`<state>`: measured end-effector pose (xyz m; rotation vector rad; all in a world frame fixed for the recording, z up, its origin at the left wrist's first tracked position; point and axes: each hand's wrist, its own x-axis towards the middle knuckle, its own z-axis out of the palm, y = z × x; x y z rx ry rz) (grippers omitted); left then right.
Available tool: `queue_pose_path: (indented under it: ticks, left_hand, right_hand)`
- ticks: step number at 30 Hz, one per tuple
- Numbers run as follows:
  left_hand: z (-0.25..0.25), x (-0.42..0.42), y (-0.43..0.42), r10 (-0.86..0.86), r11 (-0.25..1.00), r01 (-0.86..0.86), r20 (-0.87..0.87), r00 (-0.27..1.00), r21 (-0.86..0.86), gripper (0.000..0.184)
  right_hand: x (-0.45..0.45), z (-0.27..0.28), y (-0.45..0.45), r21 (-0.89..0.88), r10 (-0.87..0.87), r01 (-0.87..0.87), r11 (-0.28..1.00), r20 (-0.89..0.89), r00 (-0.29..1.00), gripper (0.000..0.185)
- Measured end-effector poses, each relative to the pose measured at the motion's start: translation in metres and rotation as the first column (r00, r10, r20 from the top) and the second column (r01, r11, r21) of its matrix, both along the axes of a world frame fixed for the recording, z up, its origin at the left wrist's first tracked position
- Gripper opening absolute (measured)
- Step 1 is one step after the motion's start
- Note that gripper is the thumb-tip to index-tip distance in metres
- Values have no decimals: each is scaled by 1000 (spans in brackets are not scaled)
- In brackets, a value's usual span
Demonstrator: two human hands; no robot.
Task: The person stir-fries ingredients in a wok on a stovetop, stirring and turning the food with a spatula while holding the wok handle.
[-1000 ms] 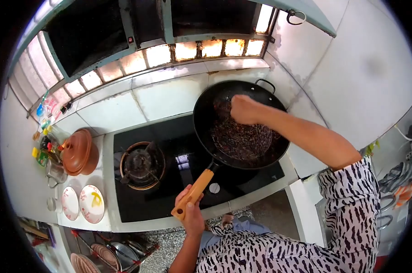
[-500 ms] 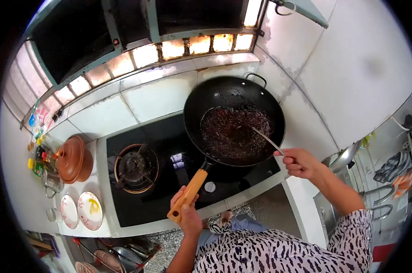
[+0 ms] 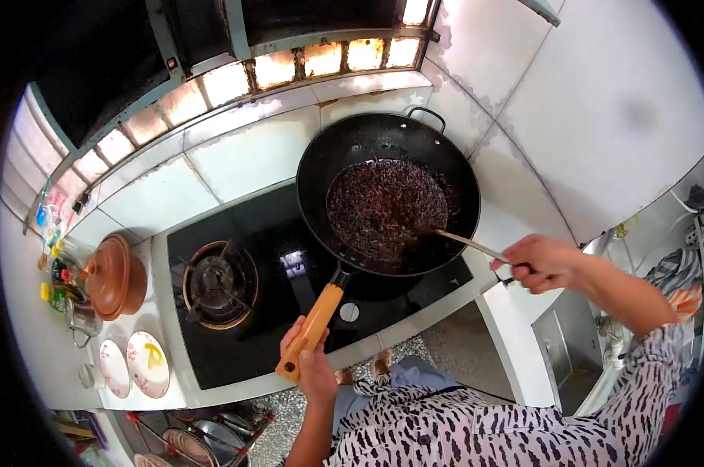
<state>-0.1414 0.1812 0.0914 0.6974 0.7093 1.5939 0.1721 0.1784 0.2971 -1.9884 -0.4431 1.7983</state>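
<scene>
Wok [image 3: 346, 146], left fingers [image 3: 292, 333] around wooden handle [image 3: 318, 317], right fingers [image 3: 534, 280] around utensil [image 3: 474, 244]; bottle labels [image 3: 59, 297] illegible.

The wok [image 3: 379, 134], round and black, is positioned over the right part of the black cooktop [image 3: 243, 354], with its wooden handle [image 3: 315, 327] directed toward the near edge and its loop handle [image 3: 428, 110] at the far side. A glossy, dark reddish-brown mixture [image 3: 383, 202] covers the wok's bottom. The slim utensil [image 3: 474, 246] slants across the near-right rim, lower end immersed in the mixture.
</scene>
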Motion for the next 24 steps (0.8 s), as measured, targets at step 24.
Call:
queue_pose_path:
  ticks: [24]
  left_hand:
    - [-5, -1, 2, 0, 999, -1, 33, 999, 37, 42]
  right_hand:
    - [-31, -92, 104, 381, -256, 389, 839, -354, 899, 15]
